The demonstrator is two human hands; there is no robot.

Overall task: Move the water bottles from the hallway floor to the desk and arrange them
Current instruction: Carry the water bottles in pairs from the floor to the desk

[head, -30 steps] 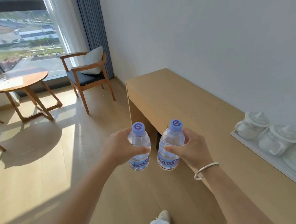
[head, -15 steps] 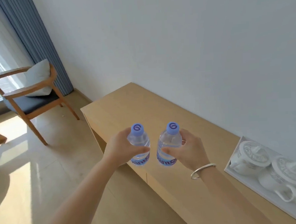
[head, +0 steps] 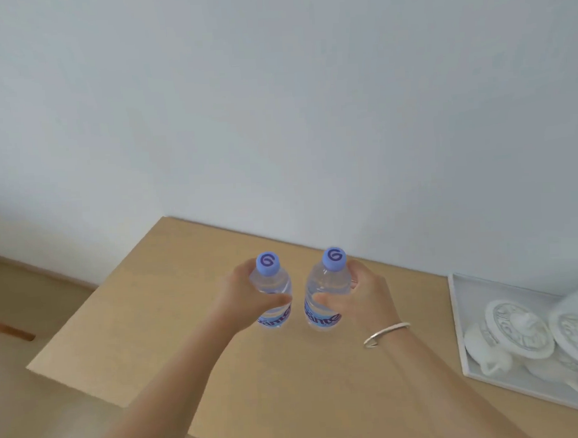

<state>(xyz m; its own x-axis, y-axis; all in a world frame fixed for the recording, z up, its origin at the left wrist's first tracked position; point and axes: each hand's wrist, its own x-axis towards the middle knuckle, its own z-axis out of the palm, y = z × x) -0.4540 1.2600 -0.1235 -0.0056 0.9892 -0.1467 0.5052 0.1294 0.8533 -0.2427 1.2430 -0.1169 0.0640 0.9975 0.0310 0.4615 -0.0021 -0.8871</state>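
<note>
Hotel-type room: wooden desk [head: 172, 325], white tea-set tray [head: 460, 327].

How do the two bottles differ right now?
The left bottle is gripped by the left hand; the right bottle by the right hand. The right bottle sits nearer the white tray. Both are upright, blue-capped, same label, over the desk.
</note>
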